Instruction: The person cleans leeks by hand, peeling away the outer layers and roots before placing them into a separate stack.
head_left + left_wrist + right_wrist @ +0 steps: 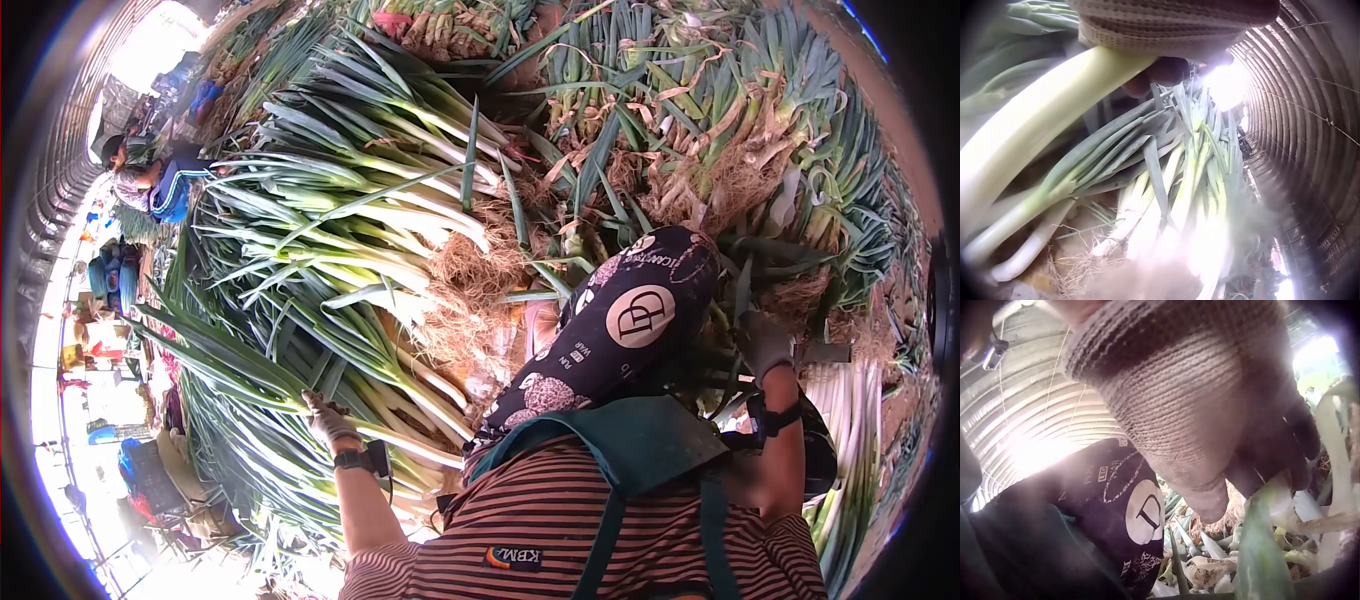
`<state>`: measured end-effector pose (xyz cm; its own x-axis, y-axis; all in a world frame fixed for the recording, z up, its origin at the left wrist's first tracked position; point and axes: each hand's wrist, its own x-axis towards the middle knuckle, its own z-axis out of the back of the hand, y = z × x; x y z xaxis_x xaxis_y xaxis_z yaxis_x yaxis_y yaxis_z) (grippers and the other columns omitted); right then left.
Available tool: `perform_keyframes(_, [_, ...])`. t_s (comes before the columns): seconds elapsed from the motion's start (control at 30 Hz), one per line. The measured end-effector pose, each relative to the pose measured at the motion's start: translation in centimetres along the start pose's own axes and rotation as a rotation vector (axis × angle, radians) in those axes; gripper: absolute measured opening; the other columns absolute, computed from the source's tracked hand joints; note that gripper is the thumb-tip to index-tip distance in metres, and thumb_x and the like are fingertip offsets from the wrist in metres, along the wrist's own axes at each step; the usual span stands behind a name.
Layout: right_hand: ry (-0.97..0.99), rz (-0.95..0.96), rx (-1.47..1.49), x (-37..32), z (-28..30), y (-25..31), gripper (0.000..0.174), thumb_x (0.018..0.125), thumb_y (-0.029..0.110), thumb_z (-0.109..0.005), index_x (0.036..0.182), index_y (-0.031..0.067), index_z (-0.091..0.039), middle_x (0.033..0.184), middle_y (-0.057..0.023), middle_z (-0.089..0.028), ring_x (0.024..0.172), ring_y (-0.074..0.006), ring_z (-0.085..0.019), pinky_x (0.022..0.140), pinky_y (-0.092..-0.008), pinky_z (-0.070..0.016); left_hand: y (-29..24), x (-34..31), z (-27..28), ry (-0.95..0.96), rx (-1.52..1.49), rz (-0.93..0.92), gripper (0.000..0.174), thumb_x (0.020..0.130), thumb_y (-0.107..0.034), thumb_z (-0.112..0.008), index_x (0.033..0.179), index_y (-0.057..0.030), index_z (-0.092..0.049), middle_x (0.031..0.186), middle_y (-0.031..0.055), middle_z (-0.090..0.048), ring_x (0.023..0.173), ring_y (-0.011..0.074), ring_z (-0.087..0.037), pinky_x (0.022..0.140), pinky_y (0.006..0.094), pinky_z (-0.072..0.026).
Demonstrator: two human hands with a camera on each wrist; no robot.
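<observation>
My gloved left hand (331, 422) has its fingers curled round a leek, whose thick white-green stalk (1041, 125) runs down to the left in the left wrist view. Under and beside that hand lie many leeks (400, 200), leaves to the left, roots to the right. On the right, my gloved right hand (765, 345) is low beside the patterned knee. In the right wrist view the right hand (1197, 394) points down, its fingertips at a green leaf (1263, 550) and pale peelings; whether they grip it is hard to see.
Untrimmed leeks with dry roots (720, 180) heap at the top right. White-stalked leeks (850, 420) lie at the right beside the leg. A seated person (160, 185) is at the far left, near bags and crates. The patterned trouser leg (610, 320) stands between the hands.
</observation>
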<state>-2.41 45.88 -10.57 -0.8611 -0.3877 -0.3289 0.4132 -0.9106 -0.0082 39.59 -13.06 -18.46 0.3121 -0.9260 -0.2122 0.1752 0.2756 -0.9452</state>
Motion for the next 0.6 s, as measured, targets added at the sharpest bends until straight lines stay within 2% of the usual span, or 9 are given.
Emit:
perform_keyframes(0.17, [0.125,-0.086,-0.057,0.7,-1.5,-0.4,0.036,0.088,0.041,-0.057,0.108,0.0112,-0.063,0.105,-0.0183,-0.065,0.097,-0.0372,-0.063,0.081,-0.0468,-0.0496,1.4,-1.1,0.4,0.008,0.056,0.092,0.046,0.086,-0.049,-0.067,0.089,-0.0039,-0.062,0.061,0.0033,-0.051,0.047,0.0145,-0.045,0.045,0.0294,-0.0405])
perform_keyframes(0.23, [0.138,-0.106,-0.112,1.0,-3.3,-1.3,0.043,0.09,0.045,-0.052,0.112,0.0101,-0.062,0.106,-0.0183,-0.066,0.096,-0.0362,-0.065,0.081,-0.0469,-0.0495,3.7,-0.8,1.7,0.1,0.136,0.085,0.041,0.093,-0.041,-0.06,0.105,-0.0025,-0.065,0.075,0.0085,-0.06,0.057,0.0179,-0.052,0.054,0.0336,-0.0461])
perform_keyframes(0.27, [0.114,-0.065,-0.156,0.7,-3.5,-1.6,0.045,0.091,0.046,-0.05,0.114,0.0096,-0.062,0.107,-0.018,-0.066,0.096,-0.0358,-0.066,0.081,-0.047,-0.0494,2.0,-3.5,1.2,0.076,0.138,0.173,0.044,0.093,-0.037,-0.06,0.12,-0.0014,-0.062,0.092,0.0105,-0.064,0.067,0.02,-0.057,0.062,0.0357,-0.0507])
perform_keyframes(0.3, [0.159,-0.123,-0.104,0.4,-2.0,-0.8,0.043,0.091,0.044,-0.051,0.114,0.0094,-0.061,0.106,-0.0168,-0.067,0.096,-0.0355,-0.066,0.081,-0.0463,-0.049,4.9,-1.9,2.1,0.053,0.143,0.127,0.047,0.092,-0.034,-0.062,0.125,-0.0013,-0.059,0.105,0.0125,-0.065,0.078,0.0251,-0.061,0.071,0.0389,-0.0535])
perform_keyframes(0.33, [0.2,-0.166,-0.044,0.5,-0.7,0.0,0.042,0.09,0.042,-0.053,0.115,0.0092,-0.06,0.106,-0.0156,-0.067,0.096,-0.0352,-0.066,0.082,-0.0456,-0.0487,6.8,-0.9,3.1,0.064,0.214,0.23,0.052,0.087,-0.037,-0.067,0.124,-0.0013,-0.06,0.111,0.0135,-0.066,0.089,0.0277,-0.064,0.077,0.0409,-0.054])
perform_keyframes(0.37, [0.144,-0.13,-0.032,0.1,0.1,0.3,0.037,0.088,0.036,-0.055,0.111,0.0077,-0.061,0.102,-0.0163,-0.068,0.094,-0.035,-0.066,0.081,-0.0455,-0.0497,3.2,-4.6,2.2,-0.047,0.622,0.3,0.058,0.081,-0.042,-0.072,0.118,0.0025,-0.063,0.109,0.0133,-0.067,0.088,0.0279,-0.065,0.075,0.0405,-0.054])
perform_keyframes(0.4, [0.088,-0.084,-0.021,-0.2,0.6,0.6,0.033,0.086,0.031,-0.058,0.107,0.0062,-0.063,0.099,-0.0169,-0.068,0.091,-0.0348,-0.067,0.08,-0.0453,-0.0507,6.7,0.2,3.1,-0.071,0.794,0.351,0.061,0.078,-0.046,-0.073,0.107,0.0068,-0.066,0.104,0.0144,-0.069,0.084,0.0277,-0.066,0.073,0.0381,-0.0541])
perform_keyframes(0.57, [-0.037,-0.062,0.164,0.1,-0.5,-0.5,0.035,0.086,0.035,-0.06,0.109,0.0085,-0.061,0.103,-0.0151,-0.067,0.094,-0.0329,-0.065,0.081,-0.0444,-0.0498,-2.9,-4.5,-7.5,0.296,0.151,-0.098,0.045,0.082,-0.033,-0.07,0.101,0.0074,-0.067,0.098,0.0166,-0.068,0.077,0.0283,-0.063,0.07,0.0418,-0.0524])
perform_keyframes(0.6, [-0.045,-0.06,0.236,0.4,-0.7,-0.7,0.036,0.086,0.035,-0.061,0.11,0.0078,-0.061,0.103,-0.0154,-0.066,0.095,-0.0331,-0.064,0.081,-0.0444,-0.0499,-5.4,-3.7,-11.3,0.4,0.033,-0.06,0.046,0.085,-0.028,-0.067,0.11,0.0093,-0.062,0.11,0.0174,-0.065,0.089,0.0277,-0.06,0.083,0.0395,-0.0494])
